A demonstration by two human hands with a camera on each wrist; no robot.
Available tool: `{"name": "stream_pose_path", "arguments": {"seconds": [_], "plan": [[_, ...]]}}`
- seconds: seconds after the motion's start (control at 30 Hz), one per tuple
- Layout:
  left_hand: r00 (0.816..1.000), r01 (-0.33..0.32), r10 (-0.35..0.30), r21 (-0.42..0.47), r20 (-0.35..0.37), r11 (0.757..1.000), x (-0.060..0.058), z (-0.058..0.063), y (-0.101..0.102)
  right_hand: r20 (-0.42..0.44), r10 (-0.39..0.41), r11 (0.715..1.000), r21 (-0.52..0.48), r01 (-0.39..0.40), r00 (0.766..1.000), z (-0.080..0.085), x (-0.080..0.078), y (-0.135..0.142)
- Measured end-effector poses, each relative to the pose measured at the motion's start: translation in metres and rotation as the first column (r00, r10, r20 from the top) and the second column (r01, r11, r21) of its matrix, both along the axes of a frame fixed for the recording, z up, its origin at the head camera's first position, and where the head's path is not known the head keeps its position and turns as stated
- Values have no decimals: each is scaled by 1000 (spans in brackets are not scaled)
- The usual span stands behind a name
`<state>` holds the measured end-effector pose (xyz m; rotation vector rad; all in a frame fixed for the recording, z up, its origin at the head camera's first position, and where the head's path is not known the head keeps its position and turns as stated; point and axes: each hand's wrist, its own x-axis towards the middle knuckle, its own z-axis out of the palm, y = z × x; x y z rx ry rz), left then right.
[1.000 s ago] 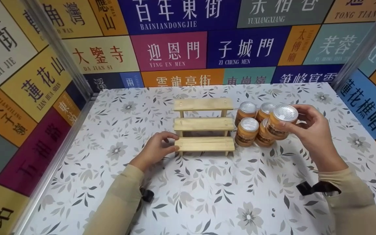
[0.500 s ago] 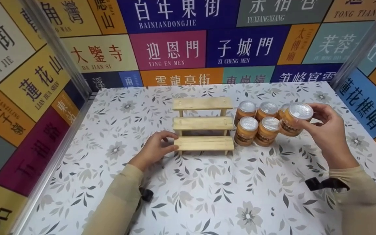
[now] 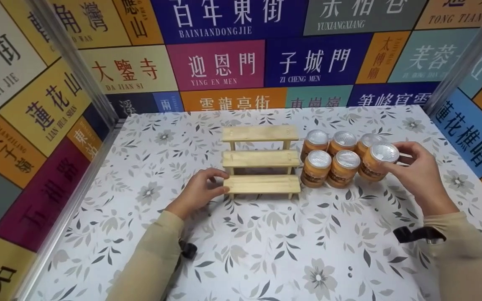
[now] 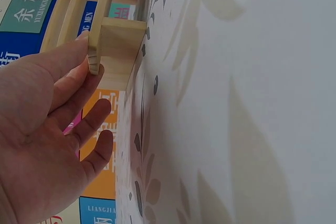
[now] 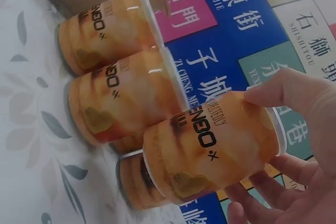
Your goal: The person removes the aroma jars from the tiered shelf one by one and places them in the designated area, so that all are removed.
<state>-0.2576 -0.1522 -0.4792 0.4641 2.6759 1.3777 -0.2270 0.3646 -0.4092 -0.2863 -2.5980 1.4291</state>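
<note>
My right hand (image 3: 423,175) grips an orange can (image 3: 371,169) with a silver foil lid by its upper part, thumb at the near side and fingers behind. The can leans slightly and is low over the table at the right end of the front row, overlapping a back-row can (image 3: 370,140). In the right wrist view, dark lettering shows on the held can (image 5: 212,142). My left hand (image 3: 199,190) pinches the left end of the lowest step of a three-step wooden stand (image 3: 262,184). The left wrist view shows thumb and fingers around the board's end (image 4: 94,59).
Left of the held can stand two front-row cans, one beside the stand (image 3: 315,173) and one in the middle (image 3: 342,173). Behind them are more matching cans (image 3: 316,146). A flower-patterned cloth (image 3: 266,251) covers the table, with sign-printed panels (image 3: 224,65) around it.
My right hand has carried the can rightward from over the other cans, then lowered it at the front row's right end. The left hand keeps its place on the stand.
</note>
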Motion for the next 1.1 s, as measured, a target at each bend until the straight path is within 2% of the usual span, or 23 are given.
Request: {"name": "stream_pose_path", "arguments": {"seconds": [0.2,0.33,0.6,0.77,0.93,1.1], "plan": [[1000,-9,9,-2,0,1000,1,0,3,94,12,999,41,-16,996,-12,-9,7],[1000,-16,16,-1,6,1000,1,1,4,126,33,997,60,-41,992,-19,-14,12],[1000,-21,21,-7,17,1000,0,3,5,182,48,998,40,-57,982,-27,-13,14],[999,-21,21,-10,38,1000,0,2,5,227,67,994,72,-86,972,-28,-11,14],[1000,-6,6,-21,29,1000,0,3,3,165,105,980,152,-130,981,-28,-11,7],[1000,-18,18,-86,2,996,2,10,5,-9,55,968,247,-51,998,-23,-10,-14]]}}
